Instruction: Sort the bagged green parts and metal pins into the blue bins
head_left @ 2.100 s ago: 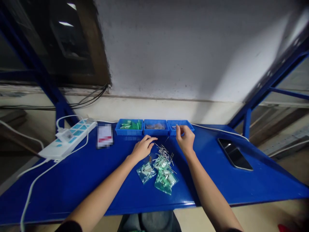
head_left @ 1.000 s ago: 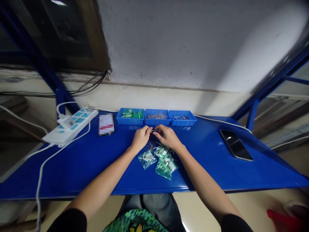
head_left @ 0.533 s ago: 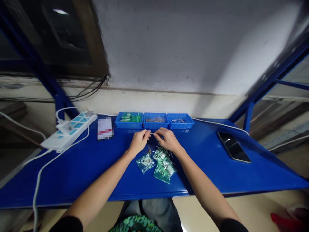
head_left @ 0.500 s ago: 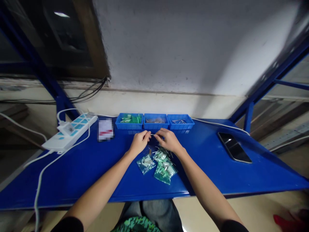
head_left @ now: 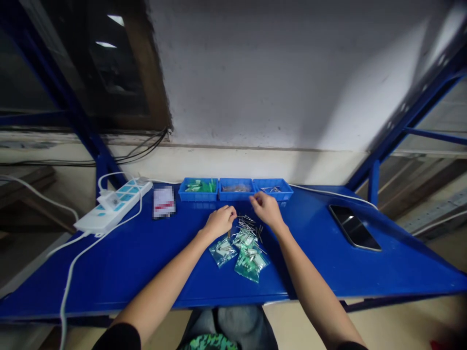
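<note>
You sit at a blue counter point(head_left: 109, 272) pushed against a pale wall, with blue shelf posts at either side, so everything lies within arm's reach. A white power strip point(head_left: 115, 205) sits far left with its cord trailing off the near edge, and a phone point(head_left: 354, 234) lies face up well to your right, both kept clear of the work in the middle. Three small blue trays point(head_left: 235, 189) stand side by side at the back: the left one holds green pieces, the middle brownish bits, the right a few thin metal ones, apparently so each kind stays separate.

Just in front of you lie several clear bags point(head_left: 243, 255) with green contents, and above them a loose heap of metal pins point(head_left: 248, 226), spread out where single ones are easy to pick. Your left hand point(head_left: 220, 221) rests at the heap's left edge, fingers curled together; whether it pinches a pin I cannot tell. Your right hand point(head_left: 266, 209) hovers between the heap and the right tray, fingertips drawn together, what they hold too small to make out.
</note>
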Action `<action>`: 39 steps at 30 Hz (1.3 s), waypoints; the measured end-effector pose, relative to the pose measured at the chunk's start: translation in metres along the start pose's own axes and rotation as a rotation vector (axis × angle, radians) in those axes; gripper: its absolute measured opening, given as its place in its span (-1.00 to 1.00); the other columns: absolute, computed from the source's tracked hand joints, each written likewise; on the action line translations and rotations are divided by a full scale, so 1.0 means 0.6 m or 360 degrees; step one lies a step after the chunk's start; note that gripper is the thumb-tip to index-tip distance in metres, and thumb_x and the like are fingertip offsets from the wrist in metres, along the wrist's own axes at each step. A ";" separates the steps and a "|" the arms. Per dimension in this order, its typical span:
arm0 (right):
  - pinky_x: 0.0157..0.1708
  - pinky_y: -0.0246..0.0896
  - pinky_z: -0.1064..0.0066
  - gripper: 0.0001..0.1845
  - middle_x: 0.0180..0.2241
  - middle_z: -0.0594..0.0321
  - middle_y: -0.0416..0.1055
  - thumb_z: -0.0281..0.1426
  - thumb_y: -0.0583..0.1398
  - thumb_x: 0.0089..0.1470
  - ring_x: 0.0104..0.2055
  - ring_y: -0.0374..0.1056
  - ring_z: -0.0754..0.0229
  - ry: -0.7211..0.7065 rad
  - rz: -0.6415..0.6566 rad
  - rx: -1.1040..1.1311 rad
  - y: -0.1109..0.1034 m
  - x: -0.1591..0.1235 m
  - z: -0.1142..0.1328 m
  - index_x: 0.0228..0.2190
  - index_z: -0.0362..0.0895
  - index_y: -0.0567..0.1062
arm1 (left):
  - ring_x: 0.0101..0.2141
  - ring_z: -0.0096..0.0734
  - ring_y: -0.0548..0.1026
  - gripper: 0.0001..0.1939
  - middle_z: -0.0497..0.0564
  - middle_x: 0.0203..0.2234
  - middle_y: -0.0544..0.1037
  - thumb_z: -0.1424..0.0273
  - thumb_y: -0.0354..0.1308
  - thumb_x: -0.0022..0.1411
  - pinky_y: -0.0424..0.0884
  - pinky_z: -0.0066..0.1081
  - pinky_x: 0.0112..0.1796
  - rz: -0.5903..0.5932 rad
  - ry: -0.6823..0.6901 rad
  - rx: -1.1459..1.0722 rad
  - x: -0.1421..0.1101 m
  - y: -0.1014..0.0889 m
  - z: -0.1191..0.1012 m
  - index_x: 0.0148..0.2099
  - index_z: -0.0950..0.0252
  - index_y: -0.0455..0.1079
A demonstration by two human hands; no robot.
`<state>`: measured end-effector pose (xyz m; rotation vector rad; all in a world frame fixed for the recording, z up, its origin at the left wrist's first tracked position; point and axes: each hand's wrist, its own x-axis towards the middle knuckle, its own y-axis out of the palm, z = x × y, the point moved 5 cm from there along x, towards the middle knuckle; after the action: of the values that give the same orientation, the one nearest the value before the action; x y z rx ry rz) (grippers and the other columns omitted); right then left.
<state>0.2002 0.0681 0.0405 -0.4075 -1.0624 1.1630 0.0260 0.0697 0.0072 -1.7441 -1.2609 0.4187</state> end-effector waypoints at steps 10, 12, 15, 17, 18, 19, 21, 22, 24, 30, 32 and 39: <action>-0.43 0.07 0.51 -0.91 -0.45 0.29 0.36 -0.46 0.14 0.04 -0.44 0.25 0.29 -0.0521 0.0356 0.0218 0.044 -0.026 0.068 -0.34 -0.11 0.42 | -0.48 -0.37 0.47 -0.63 -0.01 -0.57 0.48 0.30 -0.22 0.30 0.29 -0.44 -0.39 -0.0091 -0.0130 -0.0261 0.004 -0.019 0.041 -0.40 0.28 0.34; -0.43 0.06 0.50 -0.91 -0.44 0.28 0.37 -0.46 0.13 0.06 -0.43 0.26 0.28 -0.0499 0.0341 0.0189 0.044 -0.024 0.066 -0.33 -0.11 0.42 | -0.49 -0.39 0.46 -0.64 -0.03 -0.58 0.48 0.28 -0.20 0.29 0.28 -0.45 -0.40 -0.0092 -0.0103 -0.0303 0.003 -0.019 0.039 -0.40 0.28 0.34; -0.41 0.06 0.49 -0.89 -0.42 0.24 0.39 -0.43 0.08 0.13 -0.41 0.28 0.26 -0.0483 0.0321 0.0153 0.045 -0.024 0.066 -0.36 -0.11 0.42 | -0.49 -0.43 0.44 -0.74 -0.07 -0.54 0.48 0.27 -0.12 0.27 0.27 -0.48 -0.41 -0.0118 -0.0044 -0.0355 -0.004 -0.022 0.031 -0.25 0.27 0.34; -0.40 0.06 0.48 -0.83 -0.43 0.24 0.39 -0.39 0.05 0.17 -0.40 0.29 0.25 -0.0479 0.0320 0.0137 0.048 -0.024 0.068 -0.39 -0.12 0.42 | -0.52 -0.47 0.41 -0.78 -0.11 -0.52 0.46 0.28 -0.07 0.25 0.25 -0.51 -0.44 -0.0155 0.0011 -0.0376 -0.009 -0.026 0.024 -0.16 0.24 0.31; -0.40 0.06 0.48 -0.81 -0.44 0.23 0.39 -0.38 0.03 0.18 -0.40 0.29 0.25 -0.0475 0.0320 0.0134 0.049 -0.025 0.069 -0.41 -0.12 0.41 | -0.54 -0.49 0.39 -0.79 -0.13 -0.53 0.45 0.30 -0.06 0.24 0.24 -0.52 -0.45 -0.0170 0.0039 -0.0379 -0.011 -0.027 0.022 -0.15 0.23 0.30; -0.40 0.06 0.48 -0.79 -0.44 0.24 0.39 -0.38 0.02 0.19 -0.41 0.29 0.26 -0.0470 0.0320 0.0136 0.049 -0.025 0.069 -0.41 -0.12 0.41 | -0.54 -0.49 0.38 -0.81 -0.14 -0.54 0.43 0.31 -0.07 0.25 0.23 -0.52 -0.45 -0.0183 0.0065 -0.0378 -0.013 -0.028 0.019 -0.17 0.23 0.31; -0.40 0.06 0.49 -0.82 -0.46 0.26 0.38 -0.36 0.03 0.18 -0.42 0.28 0.26 -0.0459 0.0327 0.0168 0.049 -0.027 0.069 -0.36 -0.11 0.40 | -0.52 -0.49 0.39 -0.81 -0.13 -0.56 0.42 0.32 -0.09 0.26 0.23 -0.53 -0.43 -0.0203 0.0088 -0.0366 -0.014 -0.029 0.016 -0.23 0.23 0.32; -0.40 0.07 0.49 -0.85 -0.47 0.28 0.37 -0.35 0.05 0.17 -0.44 0.28 0.26 -0.0456 0.0332 0.0190 0.048 -0.028 0.070 -0.32 -0.11 0.39 | -0.50 -0.48 0.41 -0.80 -0.12 -0.56 0.42 0.32 -0.11 0.27 0.24 -0.53 -0.42 -0.0214 0.0089 -0.0364 -0.014 -0.030 0.016 -0.25 0.24 0.32; -0.41 0.08 0.50 -0.85 -0.48 0.32 0.35 -0.34 0.11 0.11 -0.45 0.26 0.26 -0.0463 0.0337 0.0215 0.044 -0.029 0.071 -0.24 -0.09 0.36 | -0.47 -0.47 0.42 -0.77 -0.11 -0.55 0.43 0.33 -0.13 0.28 0.24 -0.52 -0.41 -0.0227 0.0086 -0.0369 -0.013 -0.031 0.015 -0.29 0.24 0.32; -0.39 0.09 0.50 -0.90 -0.40 0.27 0.38 -0.47 0.05 0.11 -0.39 0.29 0.26 -0.0482 0.0265 0.0193 0.031 -0.027 0.076 -0.34 -0.08 0.36 | -0.47 -0.45 0.44 -0.70 -0.08 -0.56 0.44 0.29 -0.18 0.31 0.27 -0.50 -0.39 -0.0176 0.0053 -0.0393 -0.013 -0.030 0.012 -0.32 0.25 0.33; -0.40 0.09 0.49 -0.92 -0.42 0.28 0.38 -0.46 0.07 0.10 -0.41 0.29 0.25 -0.0469 0.0280 0.0213 0.032 -0.027 0.076 -0.32 -0.08 0.35 | -0.49 -0.45 0.43 -0.69 -0.09 -0.58 0.43 0.28 -0.19 0.31 0.27 -0.50 -0.40 -0.0184 0.0056 -0.0411 -0.013 -0.030 0.012 -0.32 0.25 0.34; -0.39 0.08 0.49 -0.92 -0.40 0.25 0.40 -0.45 0.05 0.13 -0.38 0.31 0.24 -0.0480 0.0324 0.0211 0.037 -0.027 0.074 -0.34 -0.09 0.34 | -0.54 -0.48 0.39 -0.64 -0.11 -0.64 0.39 0.25 -0.20 0.31 0.26 -0.51 -0.42 -0.0182 0.0058 -0.0493 -0.012 -0.027 0.016 -0.33 0.26 0.37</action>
<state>0.1507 0.0514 0.0381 -0.2438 -1.2153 1.5018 0.0070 0.0686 0.0140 -1.9131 -1.4499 0.1281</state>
